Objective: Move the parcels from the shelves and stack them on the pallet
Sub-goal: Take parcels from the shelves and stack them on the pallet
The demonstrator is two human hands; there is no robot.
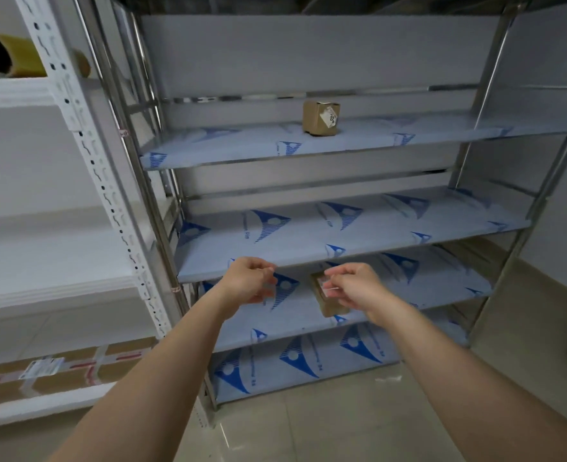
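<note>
Two bare forearms reach up from the bottom edge toward a steel rack. The left hand (248, 281) has its fingers curled in front of the edge of the middle shelf (352, 228); whether it pinches anything I cannot tell. The right hand (355, 286) is curled too, and seems to pinch something thin and pale at its fingertips, too small to make out. Just behind the right hand, on the next shelf down, lies a flat brown parcel (325, 296), partly hidden by the fingers. A small cardboard parcel (321, 117) with a white label stands upright on the upper shelf (242, 141), well apart from both hands. To the left, a white rack (85, 135) carries a long taped carton (58, 368) on its low shelf and a roll of tape (12, 56) near the top.
</note>
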